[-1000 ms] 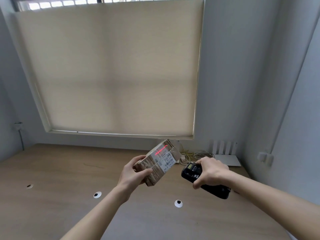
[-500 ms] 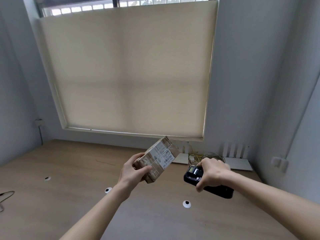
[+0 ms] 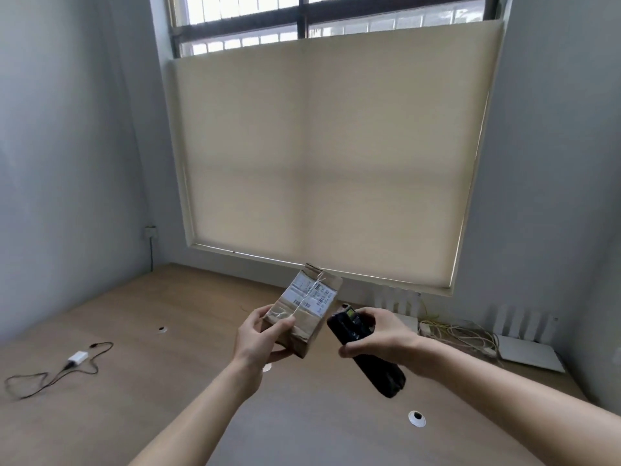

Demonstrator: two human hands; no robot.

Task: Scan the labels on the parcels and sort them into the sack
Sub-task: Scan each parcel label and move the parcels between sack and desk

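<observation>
1. Your left hand (image 3: 260, 334) gripped the parcel (image 3: 302, 314) by its lower end, holding it up above the worktop (image 3: 141, 398) with its label (image 3: 311, 294) facing you.
2. Your right hand (image 3: 379, 336) was wrapped around the scanner (image 3: 363, 351), just beside the parcel's right edge.
3. You appeared to be in the scanning step (no beam showed on the label).
4. Next would come dropping it into the sack, which was not in view.
</observation>
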